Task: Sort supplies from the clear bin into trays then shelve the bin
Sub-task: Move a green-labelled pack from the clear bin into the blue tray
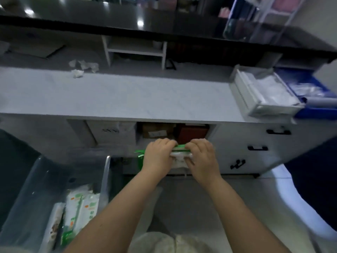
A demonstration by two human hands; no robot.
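A green and white packet is held between both hands in front of the counter's open lower shelf. My left hand grips its left side and my right hand grips its right side, fingers curled over the top edge. The clear bin stands on the floor at the lower left, with more green and white packets lying inside. On the counter at the right sit a clear tray holding plastic-wrapped items and a blue tray beside it.
The grey countertop has crumpled tissues at its back left and a small white rack behind. Boxes fill the open shelf under the counter. Drawers with black handles are at the right.
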